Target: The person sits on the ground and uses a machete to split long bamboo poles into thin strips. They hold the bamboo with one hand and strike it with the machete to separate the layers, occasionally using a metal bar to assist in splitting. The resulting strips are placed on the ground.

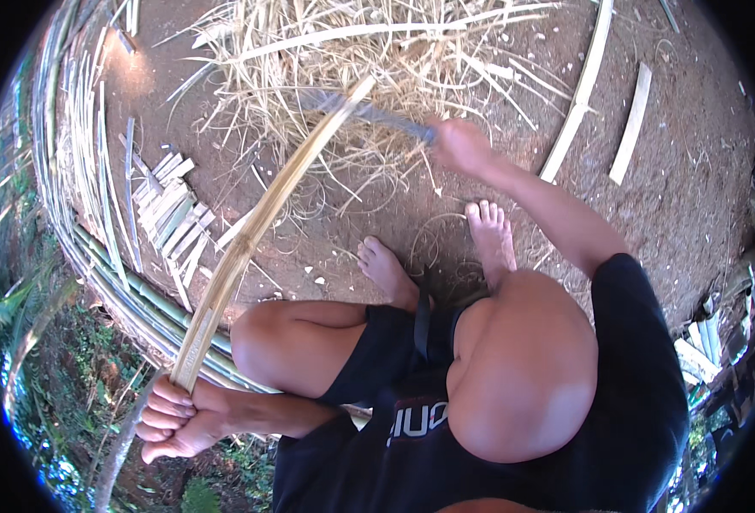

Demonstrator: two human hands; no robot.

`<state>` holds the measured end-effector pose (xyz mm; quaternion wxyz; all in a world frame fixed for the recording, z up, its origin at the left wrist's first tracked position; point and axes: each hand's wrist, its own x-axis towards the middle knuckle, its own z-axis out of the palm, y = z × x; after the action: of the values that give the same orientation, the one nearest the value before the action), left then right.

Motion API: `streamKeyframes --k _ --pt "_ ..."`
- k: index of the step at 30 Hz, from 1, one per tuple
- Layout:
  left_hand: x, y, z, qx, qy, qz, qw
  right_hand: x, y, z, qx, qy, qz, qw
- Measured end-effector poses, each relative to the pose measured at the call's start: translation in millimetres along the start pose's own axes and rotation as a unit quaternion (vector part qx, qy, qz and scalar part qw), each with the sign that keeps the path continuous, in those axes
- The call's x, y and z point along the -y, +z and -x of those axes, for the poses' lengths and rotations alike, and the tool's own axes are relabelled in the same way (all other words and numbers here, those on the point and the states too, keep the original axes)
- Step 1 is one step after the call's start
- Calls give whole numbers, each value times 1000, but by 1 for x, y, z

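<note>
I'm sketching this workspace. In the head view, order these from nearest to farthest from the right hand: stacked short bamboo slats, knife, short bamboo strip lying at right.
1. Knife: gripped in the right hand.
2. Short bamboo strip: to the hand's right.
3. Stacked short bamboo slats: farthest, well to the left.

Black short-sleeved shirt (642,342), pale lettering (418,421); black shorts (379,352); bare feet (386,267).

On my remote feed, the shavings heap (429,68) lies on the ground. To its left, nearer the wearer, sit short slats (172,203); farther left (past those slats) run long poles (151,295). Right of the heap lies a long strip (589,73), then a shorter strip (630,124). The held strip (249,244) and blade (394,120) overlap it.
</note>
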<state>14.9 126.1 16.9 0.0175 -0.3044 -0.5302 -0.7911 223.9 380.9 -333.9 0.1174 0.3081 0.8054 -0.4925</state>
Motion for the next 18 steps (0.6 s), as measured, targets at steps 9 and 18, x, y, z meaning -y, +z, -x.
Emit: streamKeyframes --k 9,18 --pt "1 -1 0 -25 9 -18 999 -3 1 8 22 26 95 995" --pt "5 -6 -4 -16 0 10 1000 -2 -14 4 55 62 26 996"
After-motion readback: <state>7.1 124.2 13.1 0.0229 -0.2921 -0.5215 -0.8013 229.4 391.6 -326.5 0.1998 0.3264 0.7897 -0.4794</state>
